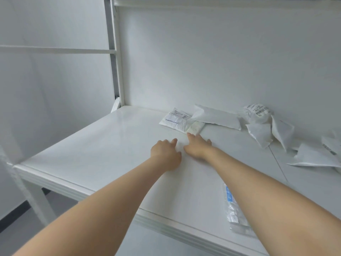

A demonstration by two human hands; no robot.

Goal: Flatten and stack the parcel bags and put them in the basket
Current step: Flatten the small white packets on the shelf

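Flat on the white table (110, 145) near the back panel: labelled parcel bag (175, 120), just ahead of both hands. At its near corner: right hand (198, 147), fingers straight, gripping nothing; alongside, left hand (166, 153), relaxed, likewise holding nothing. Label print illegible; crumpled bags (260, 126) further right.

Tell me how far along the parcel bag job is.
Barely started. Done: nothing looks stacked, and no basket is in view. In hand: the left hand and right hand reach empty toward the labelled bag at the back of the table. Left: the crumpled bags on the right and the clear bag near the front edge lie loose.
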